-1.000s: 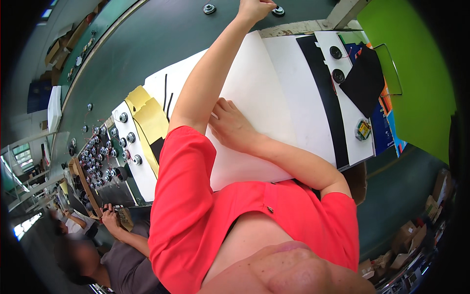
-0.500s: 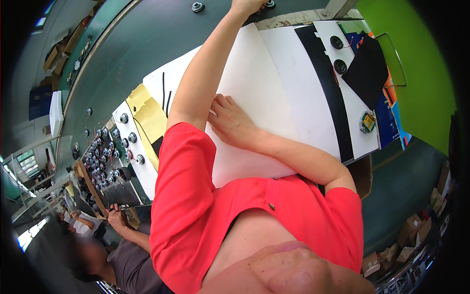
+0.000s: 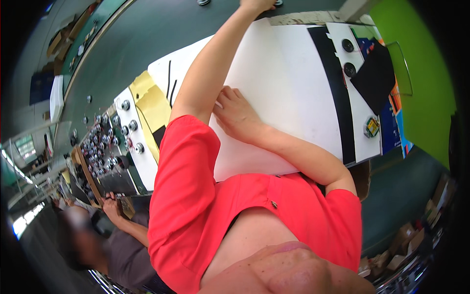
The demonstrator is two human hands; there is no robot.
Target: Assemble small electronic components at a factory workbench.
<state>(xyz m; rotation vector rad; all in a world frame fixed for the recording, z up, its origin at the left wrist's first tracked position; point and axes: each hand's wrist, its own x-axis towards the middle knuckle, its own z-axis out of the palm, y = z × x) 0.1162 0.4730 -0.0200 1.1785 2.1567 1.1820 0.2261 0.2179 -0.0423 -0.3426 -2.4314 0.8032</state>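
— White sheet (image 3: 289, 93) first: where does it lie in the head view?

— Flat across the workbench, filling the middle of the picture, its far edge near the green bench surface (image 3: 147, 39) at the top and its near edge against the person's red shirt (image 3: 196, 206).

— What is the right hand (image 3: 237, 113) doing?

— It rests palm down on the sheet near its lower left part, fingers (image 3: 226, 93) loosely bent and close together, pressing on the paper rather than gripping anything.

— And the left hand (image 3: 254, 5)?

— That arm stretches across the sheet to its far edge. The hand is cut off by the top rim of the picture, so whether it is spread or closed around something I cannot tell.

— What lies beside the sheet?

— To its right a black strip (image 3: 335, 98) runs along it, then a white panel (image 3: 360, 122) with two round black parts (image 3: 348, 58), and a black piece of sheet (image 3: 374, 78) over coloured paper. A small round yellow-green item (image 3: 371, 127) sits near the panel's near end. To the left lie yellow paper pieces (image 3: 152, 103) and a white board with round metal parts (image 3: 128, 125).

— Anyone else?

— Another person sits at lower left, one hand (image 3: 112, 208) at the edge of a tray of small metal parts (image 3: 98, 157), well apart from the sheet.
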